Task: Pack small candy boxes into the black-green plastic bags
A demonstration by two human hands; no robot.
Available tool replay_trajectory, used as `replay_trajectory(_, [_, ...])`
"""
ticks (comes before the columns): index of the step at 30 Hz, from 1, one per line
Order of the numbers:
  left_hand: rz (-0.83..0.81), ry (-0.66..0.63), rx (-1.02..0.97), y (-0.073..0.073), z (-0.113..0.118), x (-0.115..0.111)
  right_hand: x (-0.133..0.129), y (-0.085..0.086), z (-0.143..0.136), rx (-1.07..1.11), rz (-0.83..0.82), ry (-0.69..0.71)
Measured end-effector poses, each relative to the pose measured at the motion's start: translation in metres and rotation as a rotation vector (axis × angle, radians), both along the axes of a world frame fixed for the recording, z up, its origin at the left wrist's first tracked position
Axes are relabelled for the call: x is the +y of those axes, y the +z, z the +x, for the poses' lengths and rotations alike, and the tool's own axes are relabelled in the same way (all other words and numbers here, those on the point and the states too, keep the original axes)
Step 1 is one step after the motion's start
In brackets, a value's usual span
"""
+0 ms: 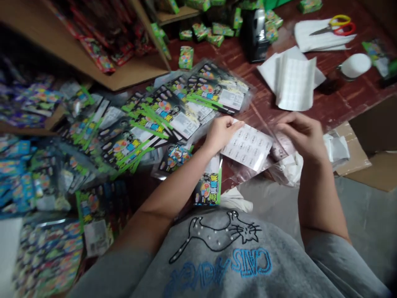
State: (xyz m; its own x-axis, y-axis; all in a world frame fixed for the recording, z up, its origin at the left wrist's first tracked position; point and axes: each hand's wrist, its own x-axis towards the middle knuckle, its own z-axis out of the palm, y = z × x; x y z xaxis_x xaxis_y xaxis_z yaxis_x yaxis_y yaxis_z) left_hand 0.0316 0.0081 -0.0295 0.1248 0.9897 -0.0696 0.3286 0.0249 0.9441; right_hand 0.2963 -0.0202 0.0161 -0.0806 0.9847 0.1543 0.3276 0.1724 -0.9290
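Observation:
My left hand is closed on the upper left corner of a white sticker sheet printed with rows of small round labels. To the right of the sheet, my right hand is pinched, thumb against forefinger. Whatever may be between those fingertips is too small to make out. Below my left wrist, a black and green printed packet lies at the table's near edge. A pile of similar flat packets spreads to the left of my left hand. Clear plastic shows between my hands.
Beyond my hands lie a stack of white sheets, scissors on more paper, a black tape dispenser and small green boxes. A cardboard box of red packets stands upper left. Opened cardboard is at right.

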Motion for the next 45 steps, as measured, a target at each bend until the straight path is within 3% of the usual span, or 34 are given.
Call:
replay_trajectory(3, [0.185,-0.007,0.207,0.008,-0.030,-0.001,-0.001,-0.017,0.003,0.126,0.065,-0.179])
replay_trajectory(5, [0.273,-0.023,0.300,0.010,-0.058,-0.009,-0.002,-0.025,0.001,0.157,0.046,-0.189])
replay_trajectory(8, [0.247,-0.203,0.420,0.006,-0.097,-0.032,-0.007,-0.027,-0.020,0.184,0.006,-0.118])
replay_trajectory(11, [0.189,-0.282,0.459,0.009,-0.121,-0.056,-0.015,-0.021,-0.060,0.199,-0.015,0.033])
replay_trajectory(16, [0.092,-0.254,0.316,0.041,-0.137,-0.083,-0.023,-0.008,-0.128,0.227,-0.177,0.410])
replay_trajectory(19, [0.000,-0.243,0.222,0.057,-0.143,-0.095,-0.021,-0.006,-0.155,0.195,-0.249,0.644])
replay_trajectory(23, [-0.071,-0.153,0.119,0.063,-0.147,-0.108,-0.019,-0.012,-0.179,0.159,-0.302,0.843])
replay_trajectory(27, [-0.066,-0.095,0.079,0.062,-0.153,-0.115,-0.027,-0.018,-0.191,0.047,-0.210,0.744])
replay_trajectory(31, [-0.080,-0.067,0.028,0.060,-0.162,-0.121,-0.044,-0.022,-0.193,-0.198,0.094,0.578])
replay_trajectory(34, [-0.119,-0.035,-0.079,0.052,-0.167,-0.126,-0.055,-0.025,-0.197,-0.333,0.225,0.584])
replay_trajectory(37, [-0.128,-0.075,-0.113,0.039,-0.167,-0.130,-0.058,-0.025,-0.203,-0.381,0.200,0.642])
replay_trajectory(41, [-0.145,0.017,-0.176,0.031,-0.179,-0.131,-0.058,-0.020,-0.195,-0.265,0.133,0.681])
replay_trajectory(45, [-0.053,0.335,-0.241,0.047,-0.217,-0.141,-0.076,-0.026,-0.163,0.070,0.037,0.442])
